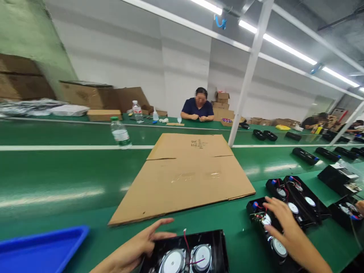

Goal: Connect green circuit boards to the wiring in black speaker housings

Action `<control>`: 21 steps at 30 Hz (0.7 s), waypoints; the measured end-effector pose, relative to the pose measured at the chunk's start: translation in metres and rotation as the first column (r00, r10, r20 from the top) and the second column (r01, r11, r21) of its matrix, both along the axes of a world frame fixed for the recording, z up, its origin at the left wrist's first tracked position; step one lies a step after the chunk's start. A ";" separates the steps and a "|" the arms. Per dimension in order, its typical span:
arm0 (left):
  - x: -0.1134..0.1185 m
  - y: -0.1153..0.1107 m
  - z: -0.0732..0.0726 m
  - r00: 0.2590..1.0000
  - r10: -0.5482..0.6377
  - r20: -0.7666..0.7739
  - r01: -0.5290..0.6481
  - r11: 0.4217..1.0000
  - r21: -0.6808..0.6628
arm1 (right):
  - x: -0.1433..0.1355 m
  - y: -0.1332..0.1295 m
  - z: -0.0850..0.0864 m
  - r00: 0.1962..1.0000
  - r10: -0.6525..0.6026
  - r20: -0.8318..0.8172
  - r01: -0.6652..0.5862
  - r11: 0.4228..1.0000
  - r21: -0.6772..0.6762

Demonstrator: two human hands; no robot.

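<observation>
My left hand [142, 242] is at the upper left edge of a black speaker housing [218, 246] at the bottom of the head view. Its index finger is stretched out, and the other fingers bend over the housing's rim, seemingly touching it. Two round silver speaker drivers and red wires show inside that housing. On the right, my right hand [284, 225] hovers over or rests on another housing [256, 206], fingers and thumb apart; contact cannot be made out. This one holds silver drivers, red wires and a blue part. Two similar open housings [305, 201] lie just behind it.
A flat cardboard sheet [184, 182] covers the middle of the green bench. A blue tray [42, 246] sits at left, with a water bottle [120, 132] farther back. A white post [247, 76] rises beyond. Across the bench sits a person [197, 108]; another person's fingers [360, 206] show at right.
</observation>
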State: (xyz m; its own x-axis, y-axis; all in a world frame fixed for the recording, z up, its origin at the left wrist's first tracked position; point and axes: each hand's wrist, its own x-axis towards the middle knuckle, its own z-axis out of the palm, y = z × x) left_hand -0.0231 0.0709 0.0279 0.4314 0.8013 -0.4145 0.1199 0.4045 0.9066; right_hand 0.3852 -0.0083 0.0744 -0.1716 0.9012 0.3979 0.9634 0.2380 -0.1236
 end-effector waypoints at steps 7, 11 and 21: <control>-0.015 -0.002 -0.017 0.994 0.102 0.024 -0.105 0.986 0.131 | -0.189 -0.003 -0.052 0.781 0.619 0.084 -0.624 0.765 0.162; -0.040 -0.030 -0.018 0.975 0.222 -0.028 -0.208 0.943 0.261 | -0.276 0.005 -0.084 0.790 0.597 0.138 -0.595 0.694 0.405; -0.209 -0.066 -0.019 0.406 0.615 -0.676 -0.176 0.778 0.603 | -0.356 0.000 -0.102 0.785 0.620 0.016 -0.564 0.703 0.434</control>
